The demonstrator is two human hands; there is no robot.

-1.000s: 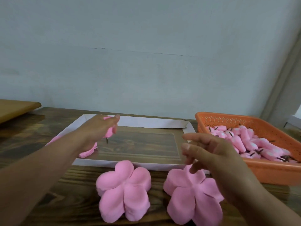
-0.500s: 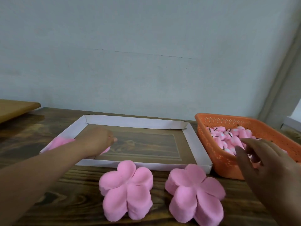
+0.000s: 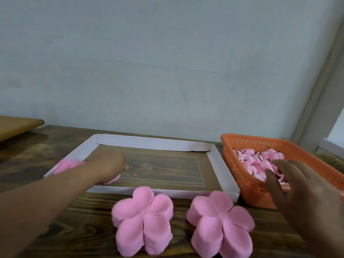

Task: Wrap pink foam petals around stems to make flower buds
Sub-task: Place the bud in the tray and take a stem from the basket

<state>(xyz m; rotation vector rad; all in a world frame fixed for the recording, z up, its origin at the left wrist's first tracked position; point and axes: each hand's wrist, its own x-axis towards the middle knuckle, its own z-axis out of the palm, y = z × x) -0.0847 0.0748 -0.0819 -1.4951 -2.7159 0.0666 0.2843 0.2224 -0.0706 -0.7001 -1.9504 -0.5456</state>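
The left hand [image 3: 109, 165] reaches down into the white tray [image 3: 152, 141], over a pink piece [image 3: 113, 178]; I cannot tell if it holds anything. The right hand [image 3: 301, 185] spreads its fingers wide over the orange basket [image 3: 260, 194], likely to pick a stem piece [image 3: 260, 161]. Two stacks of pink foam petals [image 3: 143, 220] wait close by, easy to grab.

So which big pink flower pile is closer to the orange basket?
The right-hand petal stack, at the near table edge beside the orange basket. The other petal stack sits further left, below the white tray.
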